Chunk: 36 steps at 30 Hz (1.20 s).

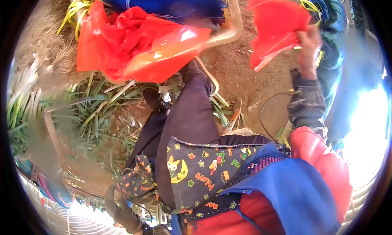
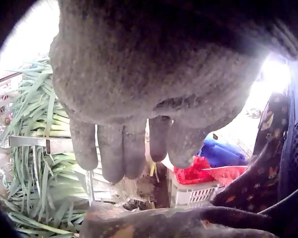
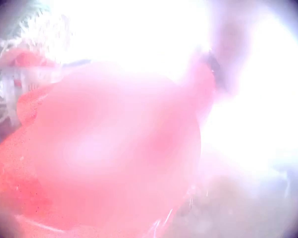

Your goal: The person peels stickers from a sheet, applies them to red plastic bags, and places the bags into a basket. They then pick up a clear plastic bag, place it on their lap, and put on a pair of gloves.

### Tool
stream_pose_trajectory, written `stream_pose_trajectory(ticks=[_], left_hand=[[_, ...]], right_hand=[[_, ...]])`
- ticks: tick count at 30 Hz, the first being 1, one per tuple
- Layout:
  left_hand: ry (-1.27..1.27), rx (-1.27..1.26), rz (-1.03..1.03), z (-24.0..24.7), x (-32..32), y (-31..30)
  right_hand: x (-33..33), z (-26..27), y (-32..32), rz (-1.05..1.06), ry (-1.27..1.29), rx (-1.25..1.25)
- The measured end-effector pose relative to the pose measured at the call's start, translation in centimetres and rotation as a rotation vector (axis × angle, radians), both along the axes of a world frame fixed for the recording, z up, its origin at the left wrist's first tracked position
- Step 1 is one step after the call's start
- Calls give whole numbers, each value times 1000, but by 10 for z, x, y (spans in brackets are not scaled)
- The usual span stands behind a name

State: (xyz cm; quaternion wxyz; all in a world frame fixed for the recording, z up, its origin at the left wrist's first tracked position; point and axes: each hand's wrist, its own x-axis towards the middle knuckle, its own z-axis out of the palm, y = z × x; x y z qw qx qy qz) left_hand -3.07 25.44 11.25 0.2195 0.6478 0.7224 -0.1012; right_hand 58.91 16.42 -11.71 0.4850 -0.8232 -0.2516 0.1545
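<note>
My right hand (image 1: 307, 41) is raised at the upper right and grips a red plastic bag (image 1: 273, 27) by its edge. That bag (image 3: 109, 148) fills the right wrist view as a blurred red mass against glare. My gloved left hand (image 1: 122, 216) hangs low at the bottom left beside my knee. In the left wrist view its grey-gloved fingers (image 2: 124, 148) point down, relaxed, and hold nothing. A white crate (image 1: 230, 27) ahead holds crumpled red plastic bags (image 1: 134, 47) and a blue bag (image 1: 163, 2).
Long green stalks (image 1: 94, 108) lie heaped on the ground to the left, also seen as stalks (image 2: 35, 129) behind a metal bar. The crate (image 2: 193, 196) stands on bare brown earth. A dark blue-green bundle (image 1: 330, 31) is at the far right. A thin cable (image 1: 265, 108) loops near my right sleeve.
</note>
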Motion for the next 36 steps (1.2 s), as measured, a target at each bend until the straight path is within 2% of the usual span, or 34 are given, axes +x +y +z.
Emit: stream_pose_trajectory(ticks=[1,4,5,7,8,9,11,12,14,15,18,20,21,22,25,28,32,34,36], left_hand=[[-19,-30,64,-1,2,2],[-66,2,-36,-3,3,3],[-78,-52,27,3,19,9],[-160,1,29,-3,8,3],[-204,15,24,-5,3,0],[-69,-24,28,-3,2,-1],[-87,2,14,-5,-1,-4],[-97,12,5,-6,-4,-7],[-82,-2,48,-6,-14,-16],[-84,-3,53,-7,-16,-16],[-90,-12,62,-10,-18,-20],[-94,-12,65,-12,-19,-21],[-97,-13,68,-11,-20,-21],[-98,-11,72,-13,-21,-21],[-105,-21,67,-17,-21,-21],[-108,-20,59,-20,-20,-22],[-100,-25,51,-19,-18,-21],[-91,-37,63,-19,-16,-19],[-83,-57,84,-14,-11,-16]], right_hand=[[-14,36,28,41,-35,103],[-55,94,104,176,21,450],[-66,91,124,255,5,465],[-89,88,157,405,-46,478],[-145,108,190,463,124,343],[-164,109,212,746,-67,164],[-203,75,245,1090,28,15],[-226,40,256,1176,-80,152],[-257,-14,271,1338,37,48],[-265,-13,274,1375,96,-98],[-290,-73,295,1525,-120,-295],[-299,-107,298,1625,-206,-374],[-305,-146,295,1608,-292,-259],[-308,-162,298,1638,-369,-359],[-322,-180,313,1751,-491,-644],[-336,-178,319,1764,-507,-710],[-331,-135,327,1777,-479,-621],[-318,-105,324,1779,-485,-431],[-292,-70,308,1729,-499,-111]])
